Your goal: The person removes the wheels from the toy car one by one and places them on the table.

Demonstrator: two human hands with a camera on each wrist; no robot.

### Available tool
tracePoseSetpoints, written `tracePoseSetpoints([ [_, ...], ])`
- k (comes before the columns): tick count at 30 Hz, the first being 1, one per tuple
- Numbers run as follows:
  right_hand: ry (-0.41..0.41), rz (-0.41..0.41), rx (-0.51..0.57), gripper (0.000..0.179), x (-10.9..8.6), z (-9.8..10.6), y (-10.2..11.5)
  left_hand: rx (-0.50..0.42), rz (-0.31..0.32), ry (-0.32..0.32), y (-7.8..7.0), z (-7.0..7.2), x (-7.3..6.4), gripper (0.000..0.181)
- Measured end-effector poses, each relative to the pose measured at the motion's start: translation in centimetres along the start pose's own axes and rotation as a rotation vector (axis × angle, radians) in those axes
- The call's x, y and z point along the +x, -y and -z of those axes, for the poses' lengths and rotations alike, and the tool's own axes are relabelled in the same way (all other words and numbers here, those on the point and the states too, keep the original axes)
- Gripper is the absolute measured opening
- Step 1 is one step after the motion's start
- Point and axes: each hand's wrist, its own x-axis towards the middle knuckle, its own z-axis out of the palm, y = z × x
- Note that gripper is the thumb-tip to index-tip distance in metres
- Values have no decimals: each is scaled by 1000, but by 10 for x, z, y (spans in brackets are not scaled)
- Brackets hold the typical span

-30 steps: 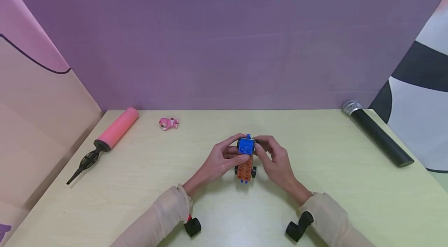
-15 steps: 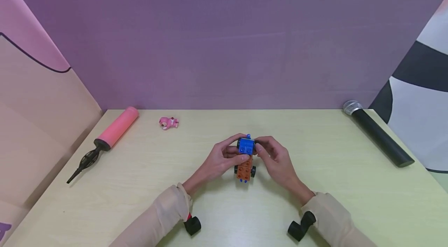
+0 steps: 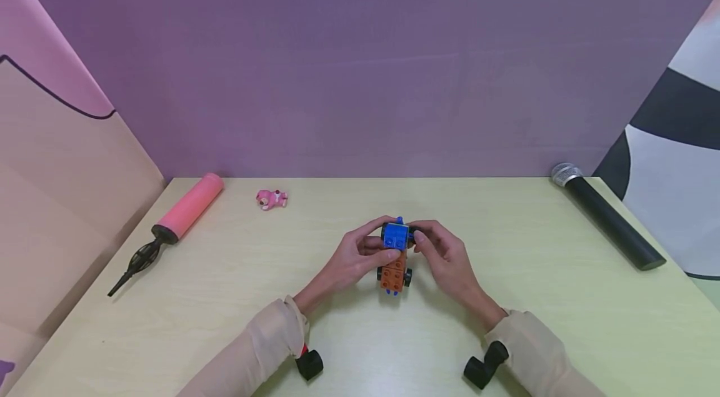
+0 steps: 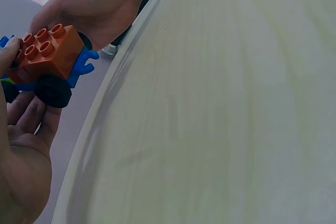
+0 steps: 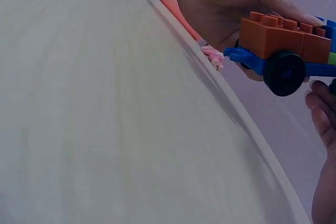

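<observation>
A toy car made of building blocks, orange behind and blue in front on a blue base with black wheels, is held just above the table at the middle. My left hand grips it from the left, thumb across the top. At the front right, my right hand pinches a black wheel between thumb and fingers; a short blue piece shows between wheel and body. In the left wrist view, studs on the orange block and a blue rear hitch are visible. Fingers partly hide the front wheels.
On the pale table, a pink hand pump with a black nozzle lies at the left. A small pink bear figure lies at the back left. A black microphone lies along the right edge. A purple wall rises behind.
My right hand has shifted slightly right with the front wheel, and a blue piece has come into view beside the body. My left hand and the toy car have barely moved.
</observation>
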Motion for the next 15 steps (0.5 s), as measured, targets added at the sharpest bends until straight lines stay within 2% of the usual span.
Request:
tracePoseSetpoints([
  [7, -23, 12, 19, 22, 1, 1, -2, 4, 13, -30, 1, 1, -1, 56],
  [15, -110, 22, -150, 27, 2, 9, -10, 35, -6, -64, 4, 4, -1, 57],
])
